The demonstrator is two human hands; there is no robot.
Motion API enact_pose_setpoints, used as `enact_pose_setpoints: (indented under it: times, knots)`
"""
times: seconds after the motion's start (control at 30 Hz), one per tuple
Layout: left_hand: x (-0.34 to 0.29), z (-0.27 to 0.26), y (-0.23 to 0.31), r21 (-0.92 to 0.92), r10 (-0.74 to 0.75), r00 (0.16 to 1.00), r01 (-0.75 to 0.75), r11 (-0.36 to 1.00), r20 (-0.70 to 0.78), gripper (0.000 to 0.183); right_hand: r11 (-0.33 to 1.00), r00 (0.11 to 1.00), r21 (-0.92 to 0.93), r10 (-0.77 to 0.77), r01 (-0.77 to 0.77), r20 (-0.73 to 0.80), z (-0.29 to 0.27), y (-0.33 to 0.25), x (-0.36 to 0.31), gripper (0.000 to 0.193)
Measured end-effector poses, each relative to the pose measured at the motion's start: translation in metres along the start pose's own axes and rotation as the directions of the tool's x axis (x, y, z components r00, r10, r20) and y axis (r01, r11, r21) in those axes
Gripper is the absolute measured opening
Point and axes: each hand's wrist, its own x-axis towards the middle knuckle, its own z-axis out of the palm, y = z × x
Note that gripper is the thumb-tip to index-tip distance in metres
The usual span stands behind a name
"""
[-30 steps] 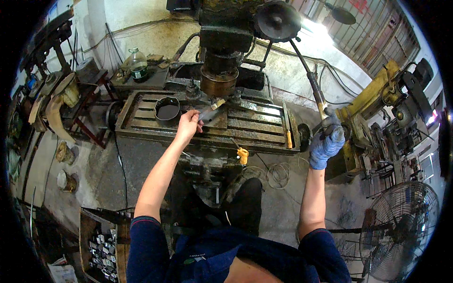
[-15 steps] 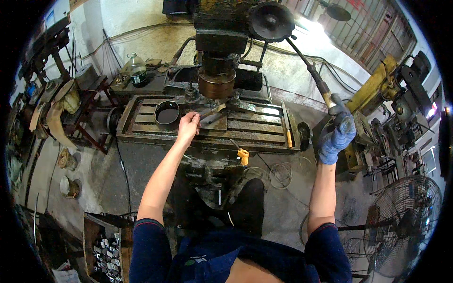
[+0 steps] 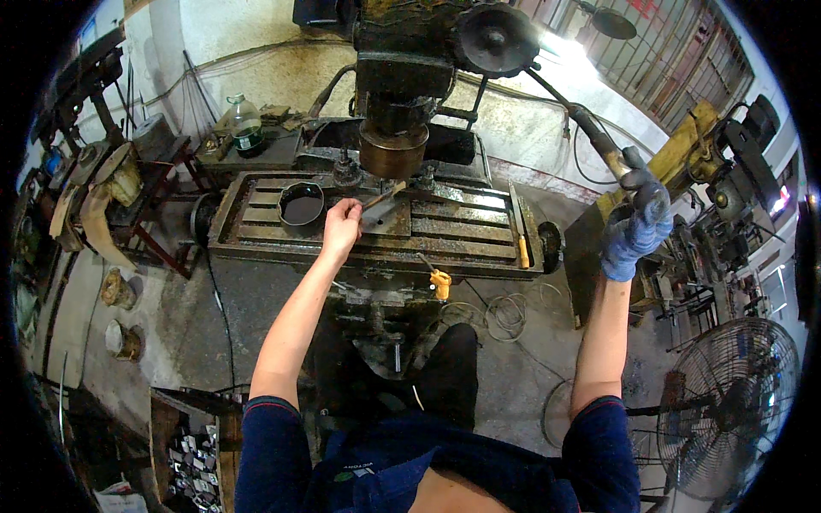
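I have the bare left hand (image 3: 344, 224) pinched on the brush (image 3: 380, 197), thumb against fingers near the handle's end. The brush slants up and right over the table (image 3: 466, 226), its pale bristles just below the spindle (image 3: 393, 150); from here I cannot tell whether they touch anything. Just left of that hand, a black pot (image 3: 301, 229) of dark liquid stands on the slotted table.

My right hand (image 3: 639, 224), in a blue glove with grey fingers, is wrapped around the lower end of the lever (image 3: 600, 141), well out to the right of the table. The lever slopes down to it from the round hub (image 3: 494, 40) beside the machine's head.

Along the table's right end I see a file (image 3: 522, 239) with a yellowish handle. A yellow tool (image 3: 440, 282) sits at the front edge, roughly midway between both hands.
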Motion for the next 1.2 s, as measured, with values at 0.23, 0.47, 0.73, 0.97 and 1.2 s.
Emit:
enact_pose_setpoints:
  times: [0.23, 0.47, 0.73, 0.97, 1.2]
  knots:
    - [0.014, 0.006, -0.013, 0.025, 0.037, 0.999, -0.036, 0.999, -0.023, 0.016, 0.989, 0.987, 0.035, -0.147, 0.145, 0.07, -0.001, 0.002, 0.041, 0.05]
    - [0.027, 0.019, -0.012, 0.419, 0.301, 0.94, -0.212, 0.883, -0.158, 0.013, 0.757, 0.854, -0.396, -0.438, 0.519, 0.282, -0.018, 0.005, 0.113, 0.023]
    - [0.013, -0.025, 0.0, 0.511, 0.358, 0.917, -0.226, 0.829, -0.176, 0.014, 0.676, 0.836, -0.492, -0.457, 0.549, 0.305, -0.012, 0.004, 0.112, 0.032]
    - [0.001, -0.096, 0.024, 0.691, 0.468, 0.847, -0.181, 0.699, -0.251, 0.014, 0.821, 0.889, -0.548, 0.362, -0.162, 0.279, -0.041, -0.004, -0.082, 0.015]
    - [-0.003, -0.128, 0.007, 0.913, 0.344, 0.933, -0.045, 0.405, -0.107, 0.021, 0.289, 0.131, -0.515, 0.938, -0.807, 0.321, -0.03, 0.072, -0.306, 0.041]
